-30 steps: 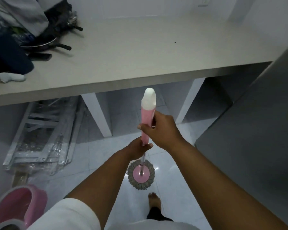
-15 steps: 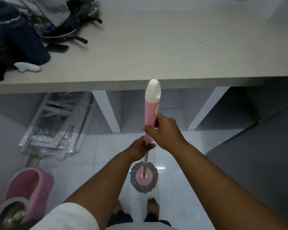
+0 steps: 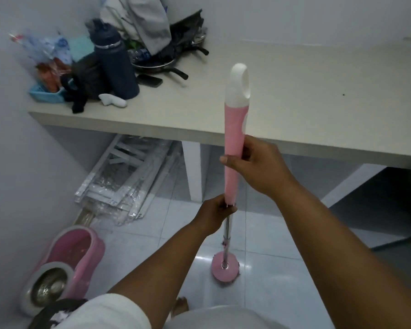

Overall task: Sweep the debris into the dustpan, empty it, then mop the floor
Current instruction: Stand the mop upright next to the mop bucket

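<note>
Item: mop [image 3: 231,186], upright, head resting on the floor tile [image 3: 282,269]. We clasp its pink grip [image 3: 234,129], right hand [image 3: 259,167] high, left hand [image 3: 214,214] at its base. Advice: hold head flat, overlap strokes; pink bucket [image 3: 64,262] stands left

**White Short Sleeve, Uncovered Forearms, One Bare Foot**

The person wears a white short fabric sleeve [image 3: 119,312] on the left upper arm, with a loose, softly creased hem. Below it the forearm is uncovered down to the left hand [image 3: 214,216]. The right forearm is uncovered from the frame edge to the right hand [image 3: 259,166]. A pale white garment front [image 3: 223,317] fills the bottom edge. A bare foot [image 3: 181,305] shows beside it. Whether the black, white-flecked cloth [image 3: 57,314] by the sleeve is worn is unclear.
</note>
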`<control>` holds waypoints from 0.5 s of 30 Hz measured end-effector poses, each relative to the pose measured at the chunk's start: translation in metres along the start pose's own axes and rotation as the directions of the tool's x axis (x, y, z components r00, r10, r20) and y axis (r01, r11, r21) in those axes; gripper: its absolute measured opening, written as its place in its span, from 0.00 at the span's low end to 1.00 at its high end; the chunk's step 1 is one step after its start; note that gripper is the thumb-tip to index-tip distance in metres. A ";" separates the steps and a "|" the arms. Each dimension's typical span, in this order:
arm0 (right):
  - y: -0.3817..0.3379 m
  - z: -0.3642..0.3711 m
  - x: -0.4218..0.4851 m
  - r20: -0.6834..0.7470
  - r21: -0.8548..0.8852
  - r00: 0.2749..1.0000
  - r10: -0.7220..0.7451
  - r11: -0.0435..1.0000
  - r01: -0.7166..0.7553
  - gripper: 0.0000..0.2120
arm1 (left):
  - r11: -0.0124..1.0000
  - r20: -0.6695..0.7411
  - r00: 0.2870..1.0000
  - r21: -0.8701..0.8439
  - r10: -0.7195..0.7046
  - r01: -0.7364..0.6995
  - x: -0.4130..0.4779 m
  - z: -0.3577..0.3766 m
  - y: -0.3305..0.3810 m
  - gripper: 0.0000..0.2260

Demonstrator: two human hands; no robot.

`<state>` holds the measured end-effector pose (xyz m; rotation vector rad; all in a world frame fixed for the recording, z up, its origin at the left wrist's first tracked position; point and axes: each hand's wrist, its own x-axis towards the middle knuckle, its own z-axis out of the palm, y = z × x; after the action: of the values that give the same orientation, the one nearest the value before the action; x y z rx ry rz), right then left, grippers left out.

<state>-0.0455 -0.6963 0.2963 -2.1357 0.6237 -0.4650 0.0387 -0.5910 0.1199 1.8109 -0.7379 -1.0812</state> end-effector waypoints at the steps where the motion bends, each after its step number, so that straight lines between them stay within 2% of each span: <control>1: -0.011 0.005 0.009 -0.001 0.022 1.000 -0.017 1.000 0.017 0.22 | 1.000 -0.029 1.000 -0.028 0.012 -0.013 -0.002 -0.012 0.003 0.07; 5: -0.050 0.039 0.038 0.025 -0.003 0.991 -0.130 0.991 0.131 0.24 | 0.998 -0.147 0.988 -0.036 0.046 -0.052 -0.018 -0.067 0.009 0.06; 9: -0.072 0.088 0.055 0.173 -0.055 0.968 -0.182 0.979 0.194 0.24 | 0.994 -0.245 0.968 -0.086 0.051 -0.074 -0.037 -0.121 0.012 0.12; 12: -0.088 0.124 0.067 0.239 -0.063 0.943 -0.232 0.965 0.253 0.20 | 0.988 -0.310 0.949 -0.121 0.051 -0.093 -0.052 -0.160 0.012 0.16; 15: -0.114 0.156 0.080 0.279 -0.088 0.907 -0.314 0.933 0.350 0.15 | 0.987 -0.401 0.915 -0.124 0.048 -0.106 -0.069 -0.197 0.006 0.16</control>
<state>0.1322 -0.5858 0.3070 -2.3952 0.1414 -0.3191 0.1835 -0.4631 0.1980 1.7835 -0.4683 -0.6632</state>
